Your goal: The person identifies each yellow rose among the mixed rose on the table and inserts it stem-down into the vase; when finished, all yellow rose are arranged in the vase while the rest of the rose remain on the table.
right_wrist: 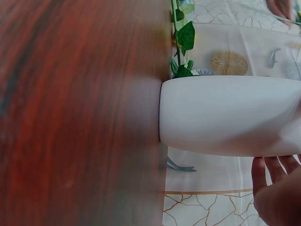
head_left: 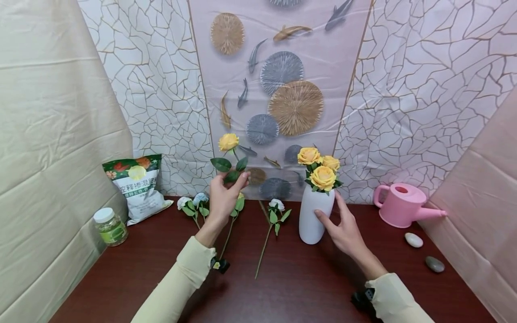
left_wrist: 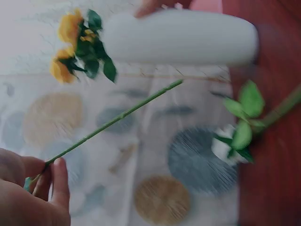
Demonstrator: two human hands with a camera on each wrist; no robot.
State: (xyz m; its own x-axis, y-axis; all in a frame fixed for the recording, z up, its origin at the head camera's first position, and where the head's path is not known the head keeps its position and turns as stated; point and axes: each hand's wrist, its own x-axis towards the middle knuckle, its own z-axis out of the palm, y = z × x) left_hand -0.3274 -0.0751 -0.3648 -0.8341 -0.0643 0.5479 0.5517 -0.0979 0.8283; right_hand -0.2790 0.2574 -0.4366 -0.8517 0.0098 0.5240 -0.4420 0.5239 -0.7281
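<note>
My left hand (head_left: pixel 224 197) pinches an artificial yellow rose (head_left: pixel 229 141) just under its leaves, raised above the table. In the left wrist view its bare green stem (left_wrist: pixel 117 117) slants out from the fingertips toward the vase, apart from it. A tall white vase (head_left: pixel 313 220) stands upright on the table with several yellow roses (head_left: pixel 322 177) in its mouth. Around the vase's right side my right hand (head_left: pixel 345 229) holds it, thumb at the front and fingers toward the back. The right wrist view shows those fingers against the vase wall (right_wrist: pixel 225 113).
White and blue flowers (head_left: pixel 198 202) lie left, a white one (head_left: pixel 276 205) in the middle of the dark red table (head_left: pixel 299 291). A fertilizer bag (head_left: pixel 139 188) and lidded jar (head_left: pixel 111 229) stand left. Right are a pink watering can (head_left: pixel 404 206) and two stones (head_left: pixel 414 240).
</note>
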